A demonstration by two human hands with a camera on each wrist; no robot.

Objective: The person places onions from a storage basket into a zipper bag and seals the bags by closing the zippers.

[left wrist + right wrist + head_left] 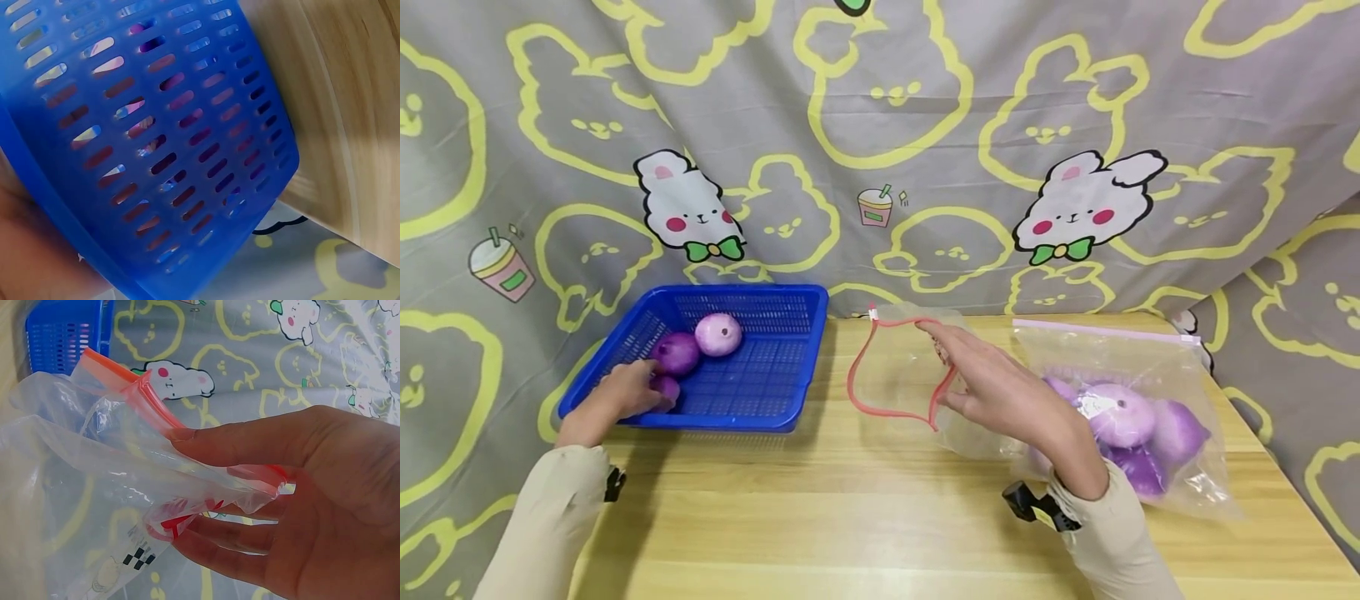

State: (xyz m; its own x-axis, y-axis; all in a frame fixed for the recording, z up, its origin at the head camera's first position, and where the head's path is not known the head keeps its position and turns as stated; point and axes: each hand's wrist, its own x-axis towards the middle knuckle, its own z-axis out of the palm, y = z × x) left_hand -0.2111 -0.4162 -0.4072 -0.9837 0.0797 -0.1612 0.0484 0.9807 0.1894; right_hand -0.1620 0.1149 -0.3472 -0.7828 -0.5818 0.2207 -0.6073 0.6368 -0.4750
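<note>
My left hand [625, 392] reaches over the near left rim of a blue plastic basket [808, 358] and grips a purple onion [666, 388] inside it. Another purple onion [676, 353] and a paler, whitish-purple onion [718, 334] lie right behind that one. The left wrist view shows mostly the basket's slotted wall, which hides the fingers. To the right, my right hand [1000, 379] holds a clear zip bag [94, 456] by its red-edged mouth, which gapes wide. In the right wrist view the thumb [237, 442] lies along the red edge, with fingers on the other side.
A second clear zip bag [1195, 354] with a pink-purple strip lies at the right of the wooden table [850, 517], holding several purple onions [1123, 417]. My right forearm passes in front of its left side. A patterned grey cloth [925, 125] hangs behind the table.
</note>
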